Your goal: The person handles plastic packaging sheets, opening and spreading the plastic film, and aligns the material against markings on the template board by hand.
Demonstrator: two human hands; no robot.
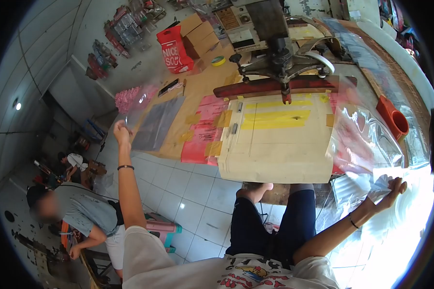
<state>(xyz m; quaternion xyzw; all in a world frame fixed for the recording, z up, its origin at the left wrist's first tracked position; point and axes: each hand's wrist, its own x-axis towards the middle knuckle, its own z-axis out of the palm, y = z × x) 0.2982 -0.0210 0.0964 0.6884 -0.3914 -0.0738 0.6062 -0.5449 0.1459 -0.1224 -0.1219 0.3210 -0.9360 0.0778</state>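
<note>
My left hand (pixel 123 133) reaches out at the table's left edge, its fingers pinched on a clear plastic piece (pixel 139 102). Low on the right, my right hand (pixel 391 193) is closed on the corner of a clear plastic sheet (pixel 371 139), which stretches up toward the press. Between my hands lies a cream board (pixel 279 154) with yellow tape strips and small metal pieces at its left. Pink-red sheet (pixel 202 130) shows along its left side, held by tape. A grey plastic sheet (pixel 159 123) lies nearer my left hand.
A press head with a dark red bar (pixel 284 85) stands over the board's far edge. Behind are a phone (pixel 169 87), yellow tape roll (pixel 218 61), red bag (pixel 174 50) and cardboard box (pixel 197 36). An orange holder (pixel 393 118) is at right. Two other people work at left.
</note>
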